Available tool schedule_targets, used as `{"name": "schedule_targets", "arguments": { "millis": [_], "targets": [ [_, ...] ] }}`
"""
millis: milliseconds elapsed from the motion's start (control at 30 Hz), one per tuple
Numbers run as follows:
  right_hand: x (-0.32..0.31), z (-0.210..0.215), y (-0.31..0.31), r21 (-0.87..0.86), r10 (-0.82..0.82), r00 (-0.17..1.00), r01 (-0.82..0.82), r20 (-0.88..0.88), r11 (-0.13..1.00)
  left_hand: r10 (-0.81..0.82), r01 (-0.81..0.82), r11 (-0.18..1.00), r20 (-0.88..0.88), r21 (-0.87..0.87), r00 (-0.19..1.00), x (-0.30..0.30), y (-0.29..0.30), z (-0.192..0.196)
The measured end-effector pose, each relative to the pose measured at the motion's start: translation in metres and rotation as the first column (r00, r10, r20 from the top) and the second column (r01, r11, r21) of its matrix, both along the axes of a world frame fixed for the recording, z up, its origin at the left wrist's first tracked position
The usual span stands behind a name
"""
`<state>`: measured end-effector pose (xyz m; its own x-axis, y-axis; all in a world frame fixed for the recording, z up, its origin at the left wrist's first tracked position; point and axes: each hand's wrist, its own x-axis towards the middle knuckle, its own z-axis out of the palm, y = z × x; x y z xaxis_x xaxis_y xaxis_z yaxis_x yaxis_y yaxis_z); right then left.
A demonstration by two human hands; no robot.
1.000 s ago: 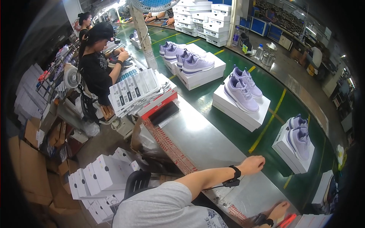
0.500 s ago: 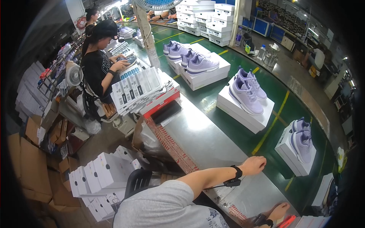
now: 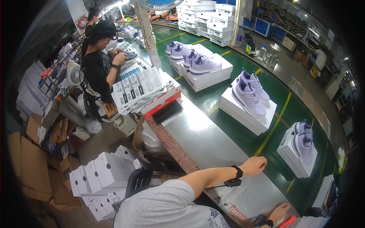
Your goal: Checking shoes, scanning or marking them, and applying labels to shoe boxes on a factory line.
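Printed label sheets (seemingly barcoded), lettered grey shirt

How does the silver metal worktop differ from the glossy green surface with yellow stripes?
The silver metal worktop has red-and-white patterned tape along one edge; the glossy green surface has yellow stripes across it.
The worktop lies under the bare right hand; the green surface carries lilac lace-up sneakers on white cardboard boxes.
Both are shiny.
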<state>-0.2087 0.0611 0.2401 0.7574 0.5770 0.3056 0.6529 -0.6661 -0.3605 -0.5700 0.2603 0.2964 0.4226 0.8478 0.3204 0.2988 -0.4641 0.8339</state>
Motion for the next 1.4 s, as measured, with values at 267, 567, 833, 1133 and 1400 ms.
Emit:
{"name": "schedule_targets", "arguments": {
  "millis": [267, 567, 833, 1133, 1400],
  "targets": [
    [-0.011, 0.003, 0.000, 0.009, -0.009, 1.000, 0.009, 0.018, 1.000, -0.009, 0.009, 1.000, 0.002, 0.011, 1.000, -0.007, 0.003, 0.001],
    [-0.019, 0.003, 0.002, 0.020, -0.009, 1.000, 0.009, 0.017, 1.000, -0.019, 0.019, 1.000, 0.006, 0.009, 1.000, -0.011, 0.005, -0.002],
    [-0.035, 0.012, 0.004, 0.009, -0.001, 1.000, 0.001, -0.010, 1.000, 0.001, -0.002, 1.000, 0.035, 0.023, 0.999, -0.018, 0.008, -0.004],
    [-0.048, 0.008, 0.008, 0.059, -0.035, 0.998, 0.032, 0.056, 0.998, 0.020, -0.023, 0.998, 0.048, 0.055, 0.999, -0.026, 0.010, -0.004],
    [-0.052, 0.005, 0.010, 0.074, -0.031, 0.997, 0.026, 0.069, 0.997, -0.009, 0.008, 1.000, 0.051, 0.018, 0.999, -0.032, 0.015, -0.005]
  ]
}}
